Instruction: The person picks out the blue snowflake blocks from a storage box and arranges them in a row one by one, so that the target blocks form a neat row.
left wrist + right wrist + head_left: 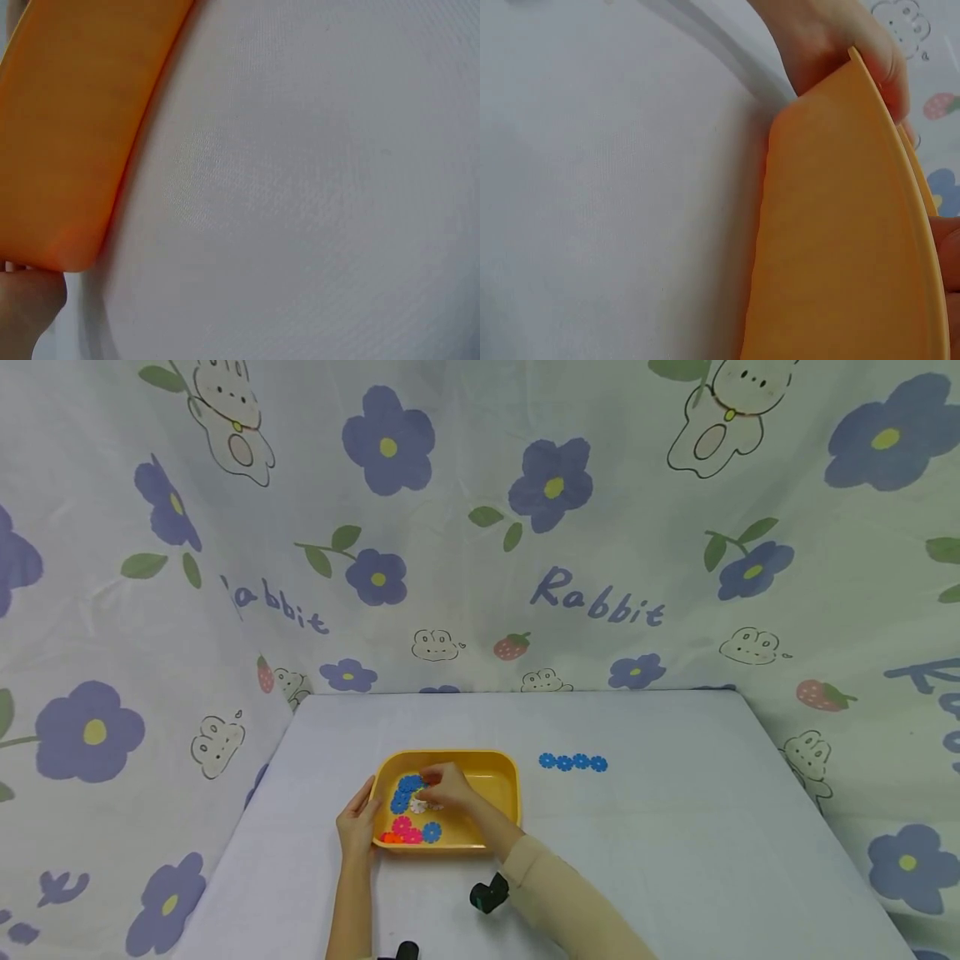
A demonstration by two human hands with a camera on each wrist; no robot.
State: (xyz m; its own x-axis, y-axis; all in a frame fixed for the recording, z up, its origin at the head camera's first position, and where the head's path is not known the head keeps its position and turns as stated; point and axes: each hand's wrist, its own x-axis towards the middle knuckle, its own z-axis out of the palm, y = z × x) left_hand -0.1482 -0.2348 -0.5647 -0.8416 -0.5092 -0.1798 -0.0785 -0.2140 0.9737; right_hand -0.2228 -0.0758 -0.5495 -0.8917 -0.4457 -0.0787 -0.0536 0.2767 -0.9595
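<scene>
A yellow tray (495, 789) stands on the table, holding small flower-shaped plastic pieces. Blue pieces (402, 798) lie at its left, white ones (417, 807) beside them, pink ones (405, 828) and orange ones (392, 838) in the near left corner. My left hand (357, 822) grips the tray's left side; in the right wrist view the left hand (840, 52) wraps its corner. My right hand (452, 789) reaches into the tray, its bent fingers over the blue and white pieces. Whether a piece sits between those fingertips is hidden.
A row of several blue flower pieces (573, 762) lies on the white tabletop (660, 827), to the right of the tray. Behind and beside the table hangs a cloth (457, 543) printed with flowers and rabbits. A black wrist device (489, 893) sits by the right sleeve.
</scene>
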